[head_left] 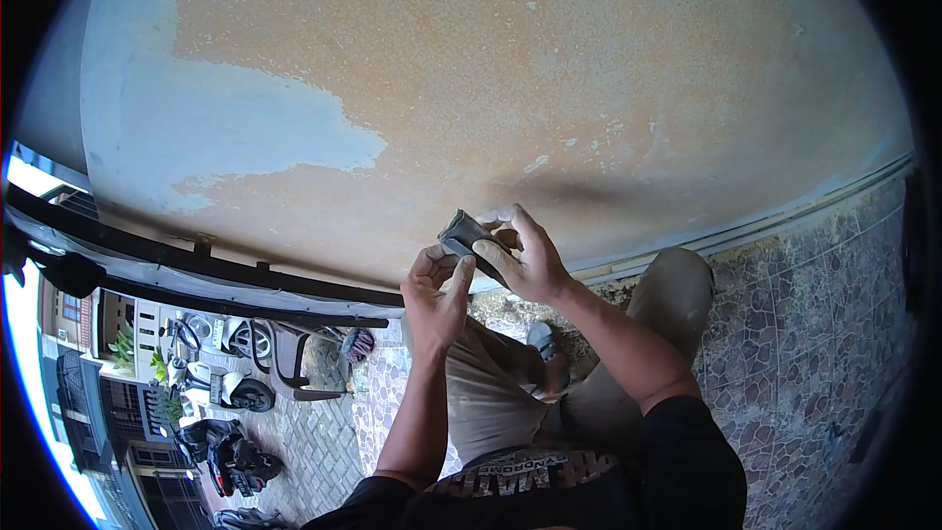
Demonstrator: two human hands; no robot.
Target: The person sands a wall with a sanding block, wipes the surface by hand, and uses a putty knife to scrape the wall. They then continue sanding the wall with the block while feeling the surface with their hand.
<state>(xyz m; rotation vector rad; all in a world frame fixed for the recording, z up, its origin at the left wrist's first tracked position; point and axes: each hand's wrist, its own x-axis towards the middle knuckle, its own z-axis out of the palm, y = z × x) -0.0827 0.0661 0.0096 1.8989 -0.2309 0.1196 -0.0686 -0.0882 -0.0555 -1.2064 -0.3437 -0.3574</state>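
A dark grey sanding block (465,230), which looks wrapped in sandpaper, is held in front of the wall (589,69). My right hand (528,257) grips it from the right, the thumb lying along its face and the fingers curled behind. At its lower left edge, my left hand (437,296) pinches with thumb and fingertips. Pale dust coats the fingers of both hands. Patches of orange-tan and light blue-white show on the wall, with small chipped spots.
My bent knee (680,285) is close to the wall's base. Patterned tile floor (765,353) extends to the right. A dark metal rail (245,275) runs along the left. Beyond it are a chair (289,358), a white motorbike (221,385) and a black motorbike (231,456).
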